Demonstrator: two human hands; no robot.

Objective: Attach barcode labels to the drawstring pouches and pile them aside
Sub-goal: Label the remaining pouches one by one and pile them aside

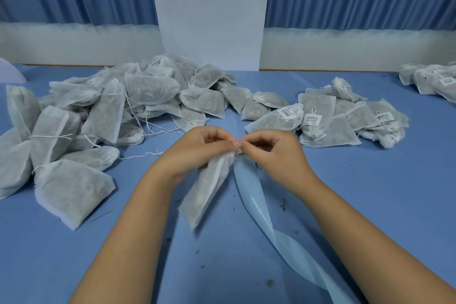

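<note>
Pouch top gripped by left hand fingers; right hand fingers pinch barcode label.

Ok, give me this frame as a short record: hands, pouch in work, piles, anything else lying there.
Left hand: grips drawstring pouch near its top
Right hand: pinches barcode label at pouch's top
Unlabelled pile: left on the table
Labelled pile: right
Second labelled pile: far right edge
Backing strip: light blue, twisted, trailing toward the person
</note>
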